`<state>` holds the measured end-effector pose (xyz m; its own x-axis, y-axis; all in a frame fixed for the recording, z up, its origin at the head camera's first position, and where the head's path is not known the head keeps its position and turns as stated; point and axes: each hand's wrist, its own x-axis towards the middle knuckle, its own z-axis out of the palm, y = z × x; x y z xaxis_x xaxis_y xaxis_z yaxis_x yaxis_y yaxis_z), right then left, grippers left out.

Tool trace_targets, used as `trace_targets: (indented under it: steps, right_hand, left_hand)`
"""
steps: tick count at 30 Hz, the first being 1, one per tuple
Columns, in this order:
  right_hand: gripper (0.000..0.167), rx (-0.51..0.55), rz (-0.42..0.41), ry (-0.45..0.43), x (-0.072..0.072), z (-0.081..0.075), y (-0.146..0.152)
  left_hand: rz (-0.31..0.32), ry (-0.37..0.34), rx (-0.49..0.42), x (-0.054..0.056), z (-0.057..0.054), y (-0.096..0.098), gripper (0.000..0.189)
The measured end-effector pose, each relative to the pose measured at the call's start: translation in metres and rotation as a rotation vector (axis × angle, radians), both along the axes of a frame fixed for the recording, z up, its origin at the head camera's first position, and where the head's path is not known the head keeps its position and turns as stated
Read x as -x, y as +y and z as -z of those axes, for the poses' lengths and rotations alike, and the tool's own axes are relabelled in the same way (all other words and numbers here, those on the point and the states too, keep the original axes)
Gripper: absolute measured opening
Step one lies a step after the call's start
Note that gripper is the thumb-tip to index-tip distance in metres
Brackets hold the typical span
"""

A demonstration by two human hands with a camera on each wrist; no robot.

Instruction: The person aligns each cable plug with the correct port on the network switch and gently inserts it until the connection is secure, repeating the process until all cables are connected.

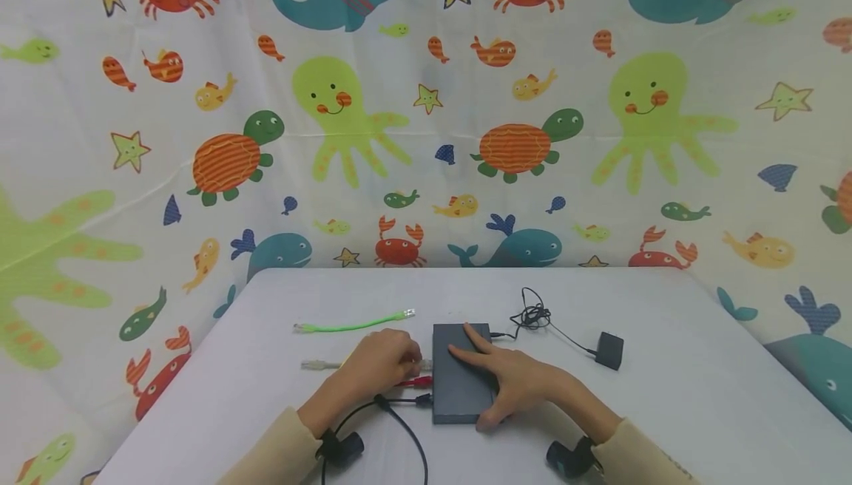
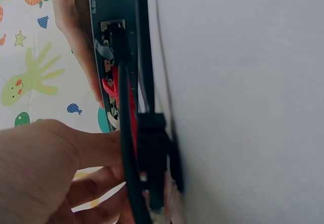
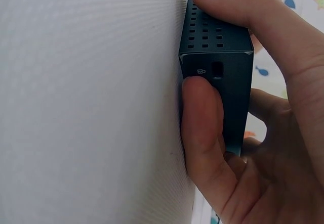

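Note:
A dark network switch (image 1: 459, 389) lies flat on the white table. My right hand (image 1: 515, 378) grips it, fingers spread over its top and thumb at its near edge; the right wrist view shows the switch's vented side (image 3: 205, 37) between thumb and fingers. At the port side, my left hand (image 1: 382, 359) pinches a grey network cable (image 1: 319, 364) close to its plug, partly hidden by the fingers. Beside it, a red cable (image 1: 419, 381) and a black cable (image 1: 423, 400) are plugged into ports. In the left wrist view the black plug (image 2: 119, 42) sits in an end port.
A short green network cable (image 1: 353, 326) lies behind the left hand. Behind and right of the switch are a coiled black power cord (image 1: 532, 315) and its adapter (image 1: 609, 350). The black cable loops under the left wrist. A sea-animal curtain (image 1: 426, 137) hangs behind the table.

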<state>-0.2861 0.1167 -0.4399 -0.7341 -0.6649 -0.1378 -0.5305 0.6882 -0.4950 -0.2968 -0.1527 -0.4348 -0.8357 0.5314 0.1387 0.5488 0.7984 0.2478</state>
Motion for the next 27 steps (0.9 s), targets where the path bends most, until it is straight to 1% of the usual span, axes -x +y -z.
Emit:
trace_targets:
  steps: [5,10,14,22,27]
  right_hand:
    - [0.106,0.008,0.001,-0.004,-0.0012,-0.0012,-0.0002]
    - [0.106,0.012,0.004,-0.025,-0.0017,-0.0032,-0.001]
    - [0.106,0.01,0.0,-0.018,-0.0013,-0.0032,-0.0011]
    - [0.105,-0.001,0.001,-0.001,-0.0003,-0.0013,0.0]
    - [0.105,0.006,0.001,-0.008,-0.0002,-0.0011,-0.0005]
  left_hand:
    - [0.009,0.029,-0.004,0.0002,0.0007,-0.0013,0.01]
    - [0.017,0.018,-0.003,-0.0021,-0.0005,-0.0016,0.011]
    - [0.02,0.017,-0.004,-0.0035,-0.0015,-0.0011,0.013]
    - [0.004,-0.01,-0.027,-0.0003,0.0003,-0.0021,0.014]
    - [-0.009,-0.022,-0.027,0.0008,0.0006,-0.0031,0.014]
